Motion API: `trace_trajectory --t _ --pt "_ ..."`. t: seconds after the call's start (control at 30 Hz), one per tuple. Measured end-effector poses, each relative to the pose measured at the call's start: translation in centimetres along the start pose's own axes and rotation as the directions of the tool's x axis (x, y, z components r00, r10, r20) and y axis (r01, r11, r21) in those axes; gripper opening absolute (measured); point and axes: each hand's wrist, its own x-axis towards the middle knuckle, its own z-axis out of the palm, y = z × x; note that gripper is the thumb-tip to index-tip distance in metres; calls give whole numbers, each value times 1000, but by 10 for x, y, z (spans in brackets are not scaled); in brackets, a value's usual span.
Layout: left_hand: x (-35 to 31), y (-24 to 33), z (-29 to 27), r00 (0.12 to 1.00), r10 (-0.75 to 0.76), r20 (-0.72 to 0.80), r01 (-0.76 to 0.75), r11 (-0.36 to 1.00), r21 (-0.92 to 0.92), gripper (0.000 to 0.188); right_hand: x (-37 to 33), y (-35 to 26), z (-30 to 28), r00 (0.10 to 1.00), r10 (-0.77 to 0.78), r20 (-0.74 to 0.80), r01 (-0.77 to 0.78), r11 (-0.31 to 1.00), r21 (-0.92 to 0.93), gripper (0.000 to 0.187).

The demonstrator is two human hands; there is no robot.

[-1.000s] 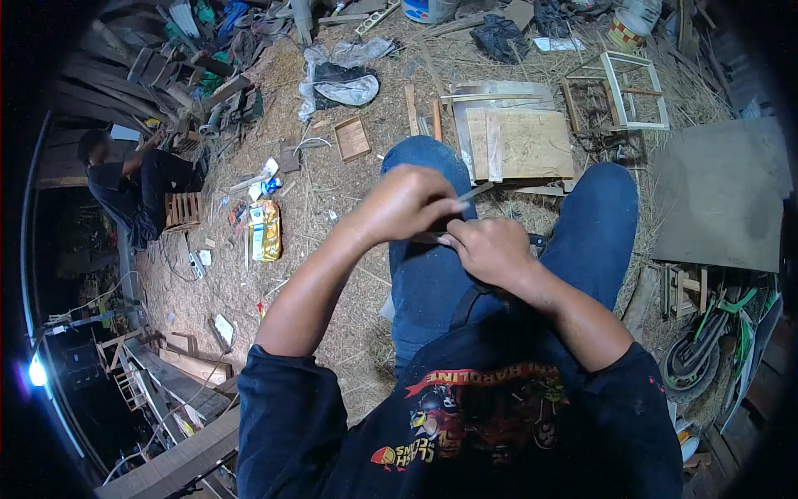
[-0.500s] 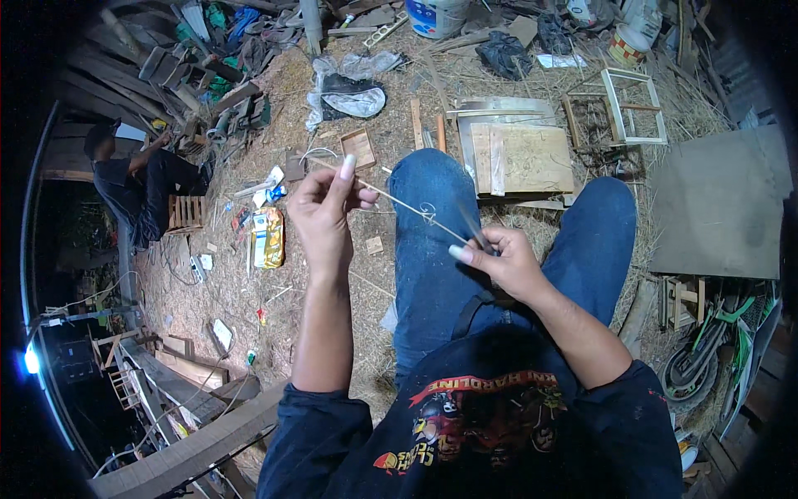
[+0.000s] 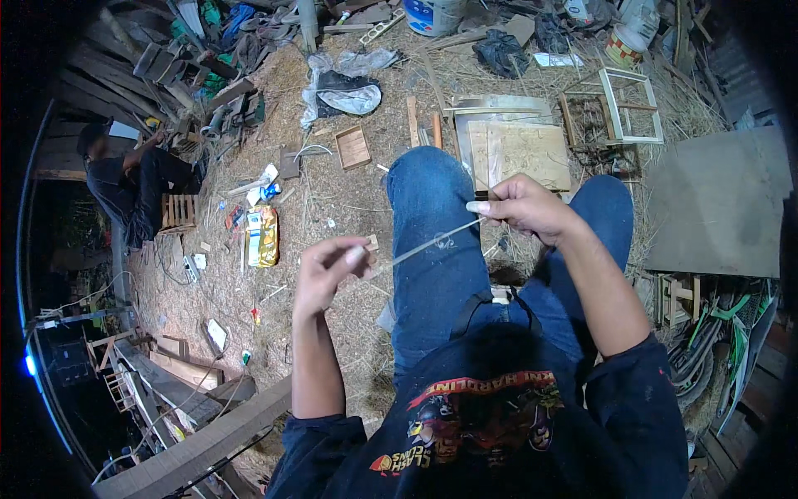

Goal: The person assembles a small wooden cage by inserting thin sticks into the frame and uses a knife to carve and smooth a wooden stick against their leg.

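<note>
A thin, pale strip [image 3: 424, 246], like split wood or bamboo, slants across my left thigh, its lower left part smeared by motion. My right hand [image 3: 532, 209] pinches its upper end between thumb and fingers over the gap between my knees. At the lower end is my left hand [image 3: 334, 273], its fingers curled in, and the strip runs to its fingertips; blur hides the exact contact there. Both hands are in the air above my lap. No knife shows clearly at this moment; the inside of my right hand is hidden.
Beyond my knees lie flat wooden boards [image 3: 524, 154] and a small wooden tray [image 3: 352, 148]. A yellow packet [image 3: 263, 237] lies on the straw-strewn ground at left. Another person [image 3: 125, 179] sits far left. A large grey sheet [image 3: 715, 204] and a green bicycle [image 3: 706, 349] are at right.
My left hand has come down toward me, and my right hand has risen and moved away. The strip's slant has flipped. A knife seen earlier by my right hand no longer shows.
</note>
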Motion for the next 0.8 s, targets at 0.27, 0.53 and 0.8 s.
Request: trace_trajectory --t 0.27,0.53,0.8 --pt "18 29 58 897 -293 330 256 955 151 21 42 7 -11 978 -95 187 160 914 -372 40" --pt "18 -24 74 965 -240 101 247 967 -60 24 37 -8 -1 939 -286 -190 218 924 -315 43" --pt "29 -19 98 949 -281 -147 229 928 -294 21 5 25 28 633 -762 -137 533 557 -637 42"
